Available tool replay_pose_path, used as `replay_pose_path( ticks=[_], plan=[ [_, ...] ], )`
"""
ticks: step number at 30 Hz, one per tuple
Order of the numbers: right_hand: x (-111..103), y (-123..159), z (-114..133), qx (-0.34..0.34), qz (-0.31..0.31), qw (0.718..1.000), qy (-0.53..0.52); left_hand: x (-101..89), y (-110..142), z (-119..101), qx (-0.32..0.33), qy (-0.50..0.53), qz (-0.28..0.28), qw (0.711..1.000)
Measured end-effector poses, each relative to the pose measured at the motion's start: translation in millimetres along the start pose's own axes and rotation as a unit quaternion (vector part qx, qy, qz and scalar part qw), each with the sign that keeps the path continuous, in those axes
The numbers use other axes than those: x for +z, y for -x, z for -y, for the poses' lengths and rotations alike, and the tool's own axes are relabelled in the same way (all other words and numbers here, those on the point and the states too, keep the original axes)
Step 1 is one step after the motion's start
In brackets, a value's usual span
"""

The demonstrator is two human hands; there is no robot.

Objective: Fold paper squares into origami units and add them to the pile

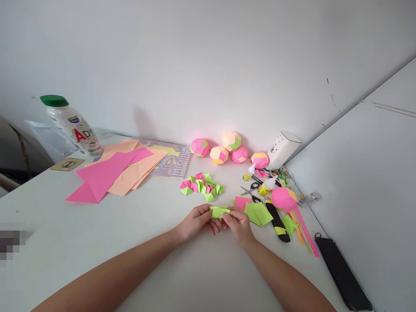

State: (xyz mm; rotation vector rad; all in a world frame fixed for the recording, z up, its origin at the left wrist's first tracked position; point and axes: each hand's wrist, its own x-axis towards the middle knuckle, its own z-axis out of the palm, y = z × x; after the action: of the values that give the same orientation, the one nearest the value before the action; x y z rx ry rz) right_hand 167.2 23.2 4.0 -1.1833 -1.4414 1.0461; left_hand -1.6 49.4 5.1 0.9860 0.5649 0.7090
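Note:
A small strip of folded green paper [219, 212] is held level between my two hands above the table. My left hand [196, 221] pinches its left end, with the thumb in front. At its right end my right hand [239, 223] grips it, thumb pressed on the front face. The fingers behind the paper are partly hidden. Just beyond my hands lies a heap of small folded pink and green paper pieces [201, 185]. Flat green paper squares [258, 213] and a pink one [242, 202] lie to the right of my right hand.
Several paper balls [219, 154] sit against the wall. Scissors [250, 189], glue bottles [267, 185], a utility knife [277, 220] and a pink paper ball [284, 199] crowd the right. Pink and peach sheets [104, 175], a notebook [172, 161] and a white bottle [74, 125] stand left.

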Motion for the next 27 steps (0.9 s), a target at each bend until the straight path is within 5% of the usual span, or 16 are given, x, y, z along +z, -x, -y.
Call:
replay_pose_path(
  ticks=[20,27],
  plan=[
    [-1,-1,-13,0.077,-0.016,0.985,-0.156,-0.7,-2,5,0.045,0.008,-0.021,0.999],
    [0,-2,-9,0.067,0.005,0.995,-0.079,-1.3,-3,7,0.064,-0.02,-0.07,0.995]
  ],
)
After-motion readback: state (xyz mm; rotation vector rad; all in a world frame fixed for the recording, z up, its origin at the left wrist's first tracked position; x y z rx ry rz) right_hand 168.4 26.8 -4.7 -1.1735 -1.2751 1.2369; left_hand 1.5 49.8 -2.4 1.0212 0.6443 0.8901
